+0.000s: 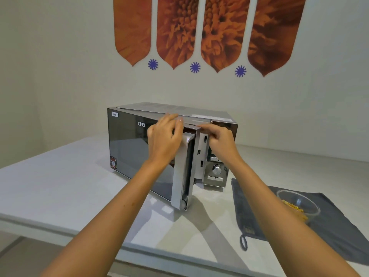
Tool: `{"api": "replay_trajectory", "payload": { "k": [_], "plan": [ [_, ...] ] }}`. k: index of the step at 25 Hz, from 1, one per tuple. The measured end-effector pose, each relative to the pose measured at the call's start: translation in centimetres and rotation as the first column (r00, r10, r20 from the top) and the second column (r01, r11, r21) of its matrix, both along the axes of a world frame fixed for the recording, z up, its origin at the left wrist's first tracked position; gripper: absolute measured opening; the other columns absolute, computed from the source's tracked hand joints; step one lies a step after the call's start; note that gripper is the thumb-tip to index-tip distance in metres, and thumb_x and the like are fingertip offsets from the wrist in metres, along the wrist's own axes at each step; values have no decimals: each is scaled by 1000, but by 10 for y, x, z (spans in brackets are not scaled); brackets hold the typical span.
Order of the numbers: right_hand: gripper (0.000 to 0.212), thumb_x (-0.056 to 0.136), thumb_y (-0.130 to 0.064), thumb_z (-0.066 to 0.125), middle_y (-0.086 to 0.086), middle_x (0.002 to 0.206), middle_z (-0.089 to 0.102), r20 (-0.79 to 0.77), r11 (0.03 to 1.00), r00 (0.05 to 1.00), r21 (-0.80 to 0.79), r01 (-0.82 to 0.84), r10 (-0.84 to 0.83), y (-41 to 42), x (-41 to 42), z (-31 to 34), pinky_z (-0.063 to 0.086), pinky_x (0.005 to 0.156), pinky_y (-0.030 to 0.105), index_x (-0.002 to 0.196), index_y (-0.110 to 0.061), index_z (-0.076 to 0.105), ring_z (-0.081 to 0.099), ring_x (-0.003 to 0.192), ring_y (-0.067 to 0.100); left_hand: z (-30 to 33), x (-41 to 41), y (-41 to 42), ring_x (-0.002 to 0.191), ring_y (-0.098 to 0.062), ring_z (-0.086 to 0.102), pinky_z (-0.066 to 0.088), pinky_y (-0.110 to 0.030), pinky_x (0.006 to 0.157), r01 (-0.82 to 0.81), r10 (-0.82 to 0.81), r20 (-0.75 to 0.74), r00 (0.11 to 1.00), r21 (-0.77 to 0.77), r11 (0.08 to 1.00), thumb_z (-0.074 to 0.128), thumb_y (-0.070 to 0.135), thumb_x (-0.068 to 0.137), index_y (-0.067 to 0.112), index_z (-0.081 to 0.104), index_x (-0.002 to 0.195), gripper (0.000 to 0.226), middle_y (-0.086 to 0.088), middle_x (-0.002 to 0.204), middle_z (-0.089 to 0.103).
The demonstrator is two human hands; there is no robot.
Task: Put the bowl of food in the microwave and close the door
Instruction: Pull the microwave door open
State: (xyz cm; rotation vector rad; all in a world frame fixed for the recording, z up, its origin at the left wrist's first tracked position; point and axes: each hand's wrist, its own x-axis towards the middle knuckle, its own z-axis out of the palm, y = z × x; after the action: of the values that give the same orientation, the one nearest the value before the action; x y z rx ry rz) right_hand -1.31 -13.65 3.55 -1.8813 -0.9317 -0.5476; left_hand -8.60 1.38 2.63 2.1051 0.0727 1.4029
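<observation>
A silver microwave [217, 116] stands on the white counter, its dark mirrored door [129, 148] swung partly out toward me, hinged at the left. My left hand [164, 139] rests on the door's top right corner above the silver handle [182, 172], fingers curled over the door's top edge. My right hand [219, 139] pinches the door's upper edge from the right, in front of the control panel. A clear glass bowl [299, 204] with yellow food sits to the right on a grey cloth, partly hidden behind my right forearm.
The grey cloth [339, 232] with a hanging loop lies at the counter's right front. The white counter [60, 186] stretches left of the microwave, with its front edge near me. A knob and buttons [217, 169] show on the panel. The wall stands close behind.
</observation>
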Motion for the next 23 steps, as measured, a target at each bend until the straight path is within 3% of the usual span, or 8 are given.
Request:
{"api": "replay_trajectory", "payload": {
  "k": [3, 6, 9, 12, 16, 19, 21, 23],
  "plan": [
    [49, 84, 16, 39, -3, 94, 71, -176, 983, 978, 162, -85, 113, 19, -32, -3, 53, 93, 29, 97, -17, 72, 65, 93, 6, -2, -40, 26, 76, -5, 65, 48, -50, 90, 111, -108, 68, 992, -48, 993, 36, 35, 99, 18, 75, 91, 43, 3, 81, 74],
    [44, 84, 15, 41, -2, 89, 70, -267, 960, 939, 231, -158, 218, 48, -63, -6, 55, 92, 39, 92, -16, 72, 65, 95, 21, -2, -77, 47, 55, 7, 53, 49, -55, 80, 143, -142, 64, 988, -18, 989, 36, 35, 101, 19, 75, 96, 42, 15, 60, 62],
    [44, 87, 15, 40, 2, 102, 69, -298, 922, 893, 297, -250, 338, 86, -99, -7, 54, 88, 28, 106, -13, 67, 65, 99, 15, 1, -118, 75, 46, -6, 50, 45, -35, 62, 157, -156, 63, 986, -4, 988, 34, 37, 102, 20, 74, 97, 44, 6, 46, 51],
    [46, 87, 17, 38, 7, 119, 65, -284, 899, 867, 288, -331, 410, 125, -130, -6, 50, 94, 28, 119, -6, 61, 62, 109, 13, 0, -158, 109, 49, -13, 51, 44, -30, 58, 146, -147, 61, 987, 19, 989, 36, 36, 101, 19, 75, 98, 43, 4, 48, 51],
    [58, 83, 19, 38, 2, 135, 57, -235, 903, 872, 137, -408, 429, 179, -168, -3, 42, 108, 29, 124, -15, 60, 50, 129, 12, 1, -206, 156, 63, -14, 61, 51, -40, 65, 103, -112, 68, 991, 122, 987, 43, 33, 100, 16, 75, 95, 37, 2, 65, 68],
    [65, 81, 18, 35, -4, 141, 52, -165, 934, 922, -7, -356, 350, 209, -192, -2, 37, 108, 22, 129, -21, 55, 41, 134, 7, 0, -230, 184, 83, -9, 68, 52, -45, 76, 4, -23, 79, 997, 225, 974, 44, 38, 98, 21, 73, 98, 33, 8, 91, 75],
    [68, 81, 18, 35, -1, 147, 45, -104, 943, 946, -101, -317, 307, 225, -205, -2, 31, 111, 19, 135, -21, 49, 35, 136, 5, -2, -241, 197, 84, -7, 67, 49, -46, 83, -91, 67, 98, 993, 263, 961, 46, 39, 97, 24, 73, 98, 30, 10, 94, 75],
    [71, 79, 19, 36, 4, 152, 38, -30, 938, 960, -205, -278, 278, 242, -215, -1, 27, 115, 25, 140, -18, 43, 30, 142, 12, -2, -251, 208, 80, -9, 66, 46, -44, 89, -212, 189, 104, 976, 300, 930, 48, 36, 96, 24, 73, 96, 28, 10, 92, 75]
  ]
}}
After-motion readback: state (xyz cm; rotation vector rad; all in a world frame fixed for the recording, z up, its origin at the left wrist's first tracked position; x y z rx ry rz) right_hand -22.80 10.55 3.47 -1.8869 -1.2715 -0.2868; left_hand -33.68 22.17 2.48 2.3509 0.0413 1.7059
